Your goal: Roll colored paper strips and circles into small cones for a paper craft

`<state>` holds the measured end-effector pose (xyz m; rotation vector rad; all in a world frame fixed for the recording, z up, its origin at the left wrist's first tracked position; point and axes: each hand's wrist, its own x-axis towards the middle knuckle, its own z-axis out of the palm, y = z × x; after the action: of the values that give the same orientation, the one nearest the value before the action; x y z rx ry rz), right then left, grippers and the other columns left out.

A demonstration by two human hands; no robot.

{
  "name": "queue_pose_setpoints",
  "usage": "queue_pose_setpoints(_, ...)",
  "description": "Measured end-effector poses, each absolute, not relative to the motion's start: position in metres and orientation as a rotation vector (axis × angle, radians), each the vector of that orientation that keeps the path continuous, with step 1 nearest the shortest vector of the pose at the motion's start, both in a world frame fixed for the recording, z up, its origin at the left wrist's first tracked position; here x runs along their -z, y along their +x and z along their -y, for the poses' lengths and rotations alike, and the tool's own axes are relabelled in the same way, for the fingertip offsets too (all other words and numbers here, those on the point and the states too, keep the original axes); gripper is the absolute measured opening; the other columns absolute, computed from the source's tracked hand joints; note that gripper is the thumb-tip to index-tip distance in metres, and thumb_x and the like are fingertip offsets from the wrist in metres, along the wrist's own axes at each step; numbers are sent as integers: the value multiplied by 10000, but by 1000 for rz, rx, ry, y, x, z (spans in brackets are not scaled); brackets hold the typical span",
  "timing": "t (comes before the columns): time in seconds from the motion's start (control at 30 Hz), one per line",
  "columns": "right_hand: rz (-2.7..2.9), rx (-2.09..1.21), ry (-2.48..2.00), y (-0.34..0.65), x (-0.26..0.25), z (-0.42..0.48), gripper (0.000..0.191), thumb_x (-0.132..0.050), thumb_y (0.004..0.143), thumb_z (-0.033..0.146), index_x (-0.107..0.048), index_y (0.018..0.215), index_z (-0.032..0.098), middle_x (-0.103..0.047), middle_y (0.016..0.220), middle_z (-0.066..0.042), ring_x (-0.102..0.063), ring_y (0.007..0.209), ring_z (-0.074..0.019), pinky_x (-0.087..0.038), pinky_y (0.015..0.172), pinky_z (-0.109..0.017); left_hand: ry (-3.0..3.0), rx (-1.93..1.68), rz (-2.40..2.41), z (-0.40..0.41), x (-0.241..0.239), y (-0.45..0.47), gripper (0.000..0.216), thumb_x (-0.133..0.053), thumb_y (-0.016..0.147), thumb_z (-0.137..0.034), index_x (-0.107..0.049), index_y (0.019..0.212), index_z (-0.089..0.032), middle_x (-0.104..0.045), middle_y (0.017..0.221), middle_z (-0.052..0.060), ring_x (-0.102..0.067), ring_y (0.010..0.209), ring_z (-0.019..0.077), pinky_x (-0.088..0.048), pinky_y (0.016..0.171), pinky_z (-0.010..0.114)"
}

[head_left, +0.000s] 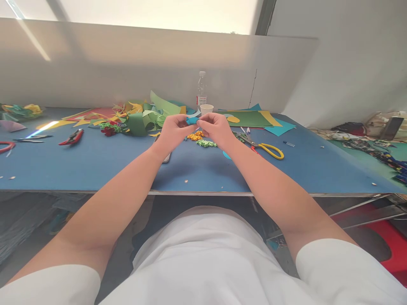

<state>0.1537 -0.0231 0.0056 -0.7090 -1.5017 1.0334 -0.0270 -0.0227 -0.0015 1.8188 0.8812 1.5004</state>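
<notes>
My left hand (173, 130) and my right hand (216, 128) meet above the middle of the blue table (95, 163). Both pinch a small piece of blue paper (192, 120) between their fingertips. Just below the hands lie a small orange paper coil (195, 136) and a green paper coil (206, 143). A dark flat object (167, 158) shows partly under my left wrist.
Yellow-handled scissors (269, 149) lie right of my hands. Green, yellow and teal paper sheets (251, 118) sit behind, beside a paper cup (206, 109) and a water bottle (201, 90). A pile of paper scraps (140, 118) and a red cutter (72, 137) lie left.
</notes>
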Motion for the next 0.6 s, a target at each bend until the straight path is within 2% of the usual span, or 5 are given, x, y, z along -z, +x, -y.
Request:
queue_pose_setpoints(0.4,1535,-1031,-709,155,-4,22,197,-879,841,288,-713,795,193,-551,601,38,-476,557,-115,-423,516,-258,1741,-1457,-891,26,-2,-26,99,-811,733,-245,-750,693,-178,-596,672,-10,-499,663,118,-388,652,287)
queue_pose_setpoints(0.6,1578,-1049,-642,157,-5,22,233,-893,846,356,-749,901,181,-629,693,16,-485,575,-106,-433,533,-262,1649,-1403,-752,21,0,-26,119,-831,720,-267,-747,698,-187,-608,699,5,-554,702,137,-431,689,300)
